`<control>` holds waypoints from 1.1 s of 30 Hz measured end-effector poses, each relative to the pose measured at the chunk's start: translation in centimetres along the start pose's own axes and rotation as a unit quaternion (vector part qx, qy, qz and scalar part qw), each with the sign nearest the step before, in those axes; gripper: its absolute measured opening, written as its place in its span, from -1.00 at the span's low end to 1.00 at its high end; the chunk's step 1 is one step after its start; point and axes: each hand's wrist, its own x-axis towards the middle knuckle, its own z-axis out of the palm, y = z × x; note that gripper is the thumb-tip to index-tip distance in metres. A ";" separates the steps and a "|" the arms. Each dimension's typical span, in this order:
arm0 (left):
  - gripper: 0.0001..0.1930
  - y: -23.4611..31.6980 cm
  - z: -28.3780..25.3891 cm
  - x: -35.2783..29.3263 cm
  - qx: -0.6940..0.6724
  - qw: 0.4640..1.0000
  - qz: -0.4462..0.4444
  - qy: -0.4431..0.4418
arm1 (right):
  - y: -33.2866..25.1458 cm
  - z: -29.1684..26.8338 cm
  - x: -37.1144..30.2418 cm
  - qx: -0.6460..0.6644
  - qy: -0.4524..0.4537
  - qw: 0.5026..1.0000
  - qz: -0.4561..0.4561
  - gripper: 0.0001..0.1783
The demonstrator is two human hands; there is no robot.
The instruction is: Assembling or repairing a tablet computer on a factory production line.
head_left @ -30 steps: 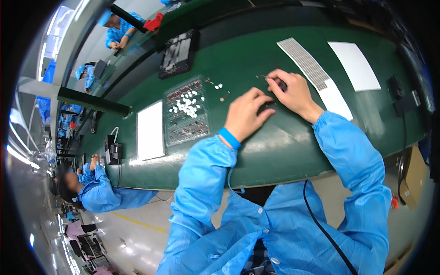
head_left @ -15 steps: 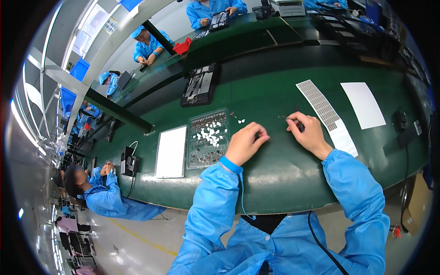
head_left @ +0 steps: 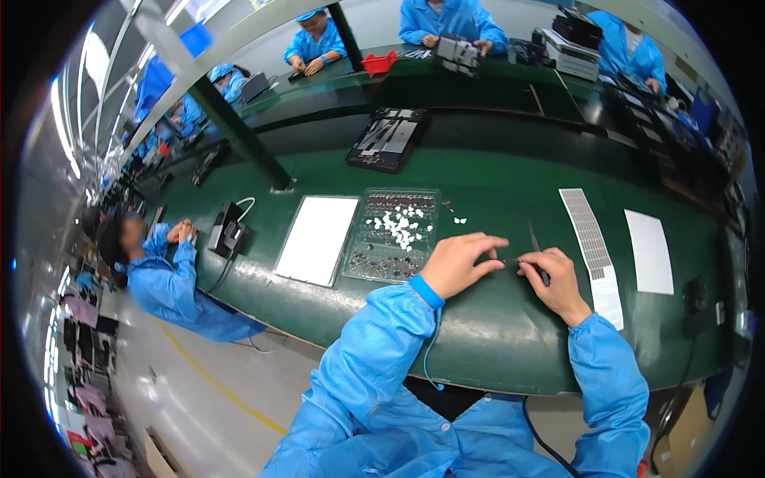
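My right hand (head_left: 555, 280) is closed, with a pair of dark tweezers (head_left: 533, 234) held in it, the points sticking up past the fingers. Thumb and forefinger of that hand pinch a small dark part (head_left: 511, 261), too small to make out fully. Beside it is my left hand (head_left: 464, 265), thumb and forefinger apart, the thumb tip close to the part; whether they touch I cannot tell. Left of this hand lies a clear plastic tray (head_left: 386, 267) with rows of small round parts and a heap of white pieces (head_left: 398, 227) on top.
A white sheet in a clear sleeve (head_left: 317, 240) lies left of the tray. To the right are a strip of grey labels (head_left: 586, 233) and white paper (head_left: 649, 253). An opened device (head_left: 388, 139) sits further back. A black box-shaped device (head_left: 229, 229) stands left, near a seated co-worker (head_left: 163, 263).
My left hand has moved right toward my right hand, its thumb and forefinger now beside the small part. The tweezers' points now show above my right hand. The whole view has shifted.
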 end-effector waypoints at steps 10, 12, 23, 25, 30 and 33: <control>-0.82 0.3 2.9 -1.0 0.034 0.997 0.046 0.054 | 0.0 0.5 0.0 0.016 -0.022 1.000 -0.006 -0.91; -0.84 0.3 2.9 -1.1 0.031 0.997 0.039 0.063 | -0.1 0.5 0.1 0.008 -0.027 1.000 -0.015 -0.89; -0.90 0.8 5.6 -1.2 -0.118 0.991 0.005 0.067 | 5.7 -0.3 2.3 0.216 0.081 0.959 0.167 -0.78; -0.88 1.1 6.8 -1.8 -0.168 0.985 -0.003 0.023 | 7.0 1.2 7.0 0.177 0.042 0.970 0.161 -0.80; -0.84 0.5 8.1 -2.3 -0.177 0.980 0.023 -0.083 | 9.8 8.0 20.4 -0.106 -0.050 0.992 0.039 -0.73; -0.85 0.2 9.0 -2.3 -0.209 0.976 0.026 -0.053 | 19.6 12.7 27.4 -0.238 -0.035 0.970 -0.041 -0.51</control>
